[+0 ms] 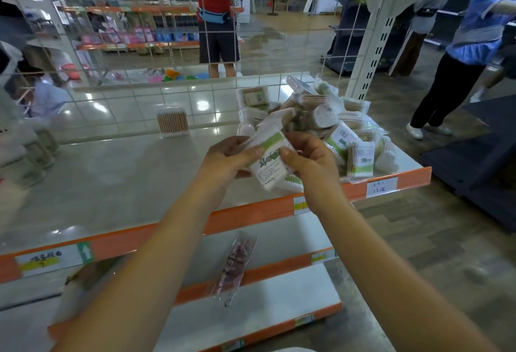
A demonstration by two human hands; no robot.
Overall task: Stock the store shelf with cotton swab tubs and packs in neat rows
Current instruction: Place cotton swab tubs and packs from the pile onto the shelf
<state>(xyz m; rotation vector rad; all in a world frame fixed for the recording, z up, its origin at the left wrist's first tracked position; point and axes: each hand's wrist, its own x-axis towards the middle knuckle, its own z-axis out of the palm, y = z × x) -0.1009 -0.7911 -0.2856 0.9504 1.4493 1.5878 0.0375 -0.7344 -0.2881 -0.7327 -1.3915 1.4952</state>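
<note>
We find both hands, left hand [227,160] and right hand [311,161], pinching a white-and-green plastic cotton swab pack [272,164] between the fingers; beyond them, the loose heap of swab packs [335,125] could slide off the grey metal shelf [111,184] if knocked.

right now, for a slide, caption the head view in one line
Both hands, left and right, hold a swab pack before a jumbled pile; one tub stands behind.
</note>
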